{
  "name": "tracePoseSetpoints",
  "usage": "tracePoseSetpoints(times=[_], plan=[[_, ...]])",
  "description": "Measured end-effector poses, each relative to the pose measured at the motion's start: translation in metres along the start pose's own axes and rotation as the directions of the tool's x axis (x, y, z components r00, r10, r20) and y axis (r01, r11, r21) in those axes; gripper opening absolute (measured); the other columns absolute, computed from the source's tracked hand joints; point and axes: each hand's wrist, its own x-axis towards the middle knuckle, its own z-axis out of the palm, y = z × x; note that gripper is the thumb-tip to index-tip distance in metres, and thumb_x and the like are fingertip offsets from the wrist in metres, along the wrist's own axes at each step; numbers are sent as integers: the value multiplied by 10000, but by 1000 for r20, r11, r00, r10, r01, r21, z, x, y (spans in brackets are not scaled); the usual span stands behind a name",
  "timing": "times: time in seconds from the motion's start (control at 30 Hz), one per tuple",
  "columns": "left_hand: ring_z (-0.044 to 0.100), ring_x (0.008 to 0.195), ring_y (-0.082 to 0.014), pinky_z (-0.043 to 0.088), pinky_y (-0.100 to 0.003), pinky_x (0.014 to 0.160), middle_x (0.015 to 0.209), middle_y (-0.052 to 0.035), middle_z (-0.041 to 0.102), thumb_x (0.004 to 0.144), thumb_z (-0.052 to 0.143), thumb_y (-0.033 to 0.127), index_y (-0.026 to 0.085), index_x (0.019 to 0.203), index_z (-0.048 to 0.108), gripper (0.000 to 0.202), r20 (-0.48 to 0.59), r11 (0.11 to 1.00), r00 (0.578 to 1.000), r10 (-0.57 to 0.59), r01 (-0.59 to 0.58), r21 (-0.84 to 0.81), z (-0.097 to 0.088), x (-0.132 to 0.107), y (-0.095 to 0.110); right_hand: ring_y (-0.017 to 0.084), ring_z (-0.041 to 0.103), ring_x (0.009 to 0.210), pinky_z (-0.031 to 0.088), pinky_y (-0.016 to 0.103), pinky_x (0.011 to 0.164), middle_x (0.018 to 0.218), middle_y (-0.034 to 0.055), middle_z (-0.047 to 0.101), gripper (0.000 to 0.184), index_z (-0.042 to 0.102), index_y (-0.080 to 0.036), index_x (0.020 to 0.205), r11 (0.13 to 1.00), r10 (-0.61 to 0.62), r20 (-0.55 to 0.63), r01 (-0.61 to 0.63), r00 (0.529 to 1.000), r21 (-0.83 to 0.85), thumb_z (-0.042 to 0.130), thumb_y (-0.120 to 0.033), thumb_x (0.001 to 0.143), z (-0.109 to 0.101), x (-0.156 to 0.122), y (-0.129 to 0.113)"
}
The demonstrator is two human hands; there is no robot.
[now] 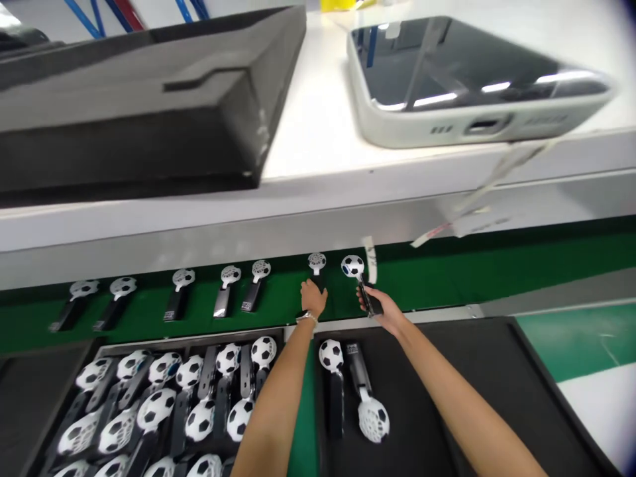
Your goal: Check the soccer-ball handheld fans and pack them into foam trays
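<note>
Near left, a black tray [191, 339] holds many soccer-ball sticks [156, 409]. Your left hand [313, 297] covers a stick's handle [318, 281] on the green belt [422, 281]; I cannot tell if its fingers grip. Your right hand [382, 311] pinches another soccer-ball stick [352, 266] in its fingers.

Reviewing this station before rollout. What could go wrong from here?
The white strip dangling by the belt could snag the ball piece in the right hand. The packed tray is crowded, so its pieces may knock or scratch if another is pressed in.
</note>
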Motion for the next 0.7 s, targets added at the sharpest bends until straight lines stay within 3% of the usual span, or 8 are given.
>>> tracePoseSetpoints(times=[0.1,0.2,0.3,0.33,0.37,0.43,0.57,0.7], plan=[[568,873,-225,464,-414,786,913,-121,615,808,560,342,109,859,574,239,182,977,982,-47,83,-194,-7,-22,6,166,632,702,522,299,670,814,44,647,374,607,-171,929,936,-23,131,-25,991,350,739,-378,647,-15,-41,-14],[596,850,-225,488,-389,725,966,-122,636,805,516,404,141,905,567,286,329,868,943,-48,202,-453,-23,-77,21,200,650,747,523,361,713,906,53,664,466,566,-211,1052,849,-40,226,-86,973,521,754,-304,636,-16,-78,-33],[585,792,-179,476,-314,647,1048,-85,614,727,594,366,182,962,579,300,484,497,875,2,419,-760,-40,-138,43,191,626,743,512,349,681,953,80,654,356,582,-185,1017,748,-81,361,-182,929,638,650,-296,685,-5,-110,-54],[563,728,-148,456,-277,596,1026,-75,611,718,599,362,187,959,590,299,512,391,859,28,462,-796,-45,-155,51,171,605,707,503,326,643,938,76,647,331,586,-177,1000,711,-106,396,-209,912,671,611,-297,692,0,-119,-60],[527,660,-119,425,-245,541,987,-67,606,727,587,381,187,951,600,296,523,339,851,47,479,-810,-49,-169,59,153,577,673,491,306,608,921,70,638,331,584,-176,1004,680,-130,421,-228,898,697,572,-302,698,5,-127,-66],[446,567,-88,370,-218,468,911,-66,587,762,540,470,179,932,615,345,529,320,845,71,483,-815,-56,-190,74,136,532,635,473,285,566,902,63,618,368,566,-180,1051,652,-159,443,-243,882,718,499,-332,723,15,-143,-76],[377,516,-83,339,-221,418,846,-87,559,810,396,611,147,844,629,521,524,393,847,91,452,-801,-71,-215,95,159,536,671,484,297,577,923,74,599,392,553,-176,1091,648,-165,451,-248,877,720,388,-389,807,30,-170,-88],[496,624,-132,411,-239,467,893,-119,582,819,428,555,124,870,645,486,487,461,869,90,397,-794,-88,-235,105,182,570,715,510,337,636,894,73,606,423,564,-158,1086,658,-166,478,-264,863,705,339,-424,846,37,-192,-95]])
